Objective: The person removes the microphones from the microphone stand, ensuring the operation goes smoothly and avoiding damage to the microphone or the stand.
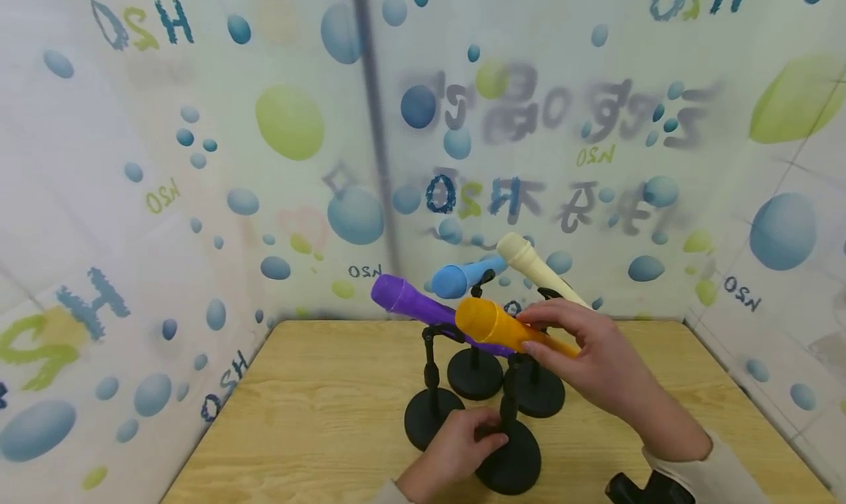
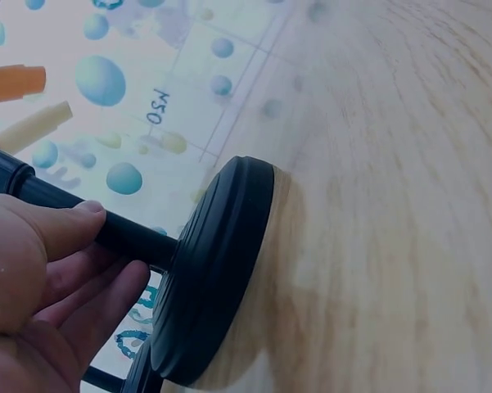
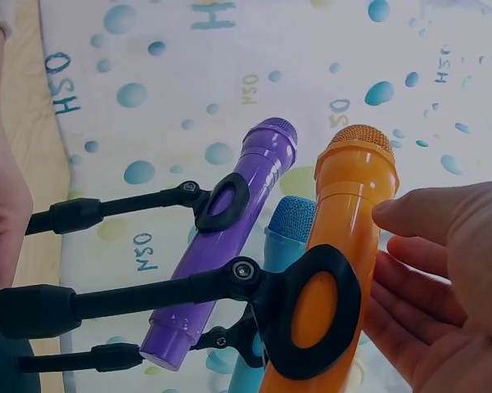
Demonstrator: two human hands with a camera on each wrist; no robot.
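My right hand (image 1: pixel 601 357) holds an orange microphone (image 1: pixel 490 322) between thumb and fingers. In the right wrist view, the black clip (image 3: pixel 349 307) of a desk stand encircles this microphone's body. Lower down, my left hand (image 1: pixel 461 445) grips that stand's pole (image 2: pixel 135 235) just above its round base (image 1: pixel 512 463), which rests on the table. Behind it, a purple microphone (image 1: pixel 411 300) sits tilted in another stand's clip. A light blue microphone (image 1: pixel 454 279) and a cream one (image 1: pixel 531 260) are farther back, also on black stands.
The bases of the purple (image 1: pixel 426 416), blue (image 1: pixel 474 378) and cream (image 1: pixel 545 394) microphones' stands crowd close behind the front stand. Printed curtains (image 1: pixel 291 217) surround the wooden table (image 1: pixel 317 394). A black device (image 1: pixel 651 489) is at my right wrist.
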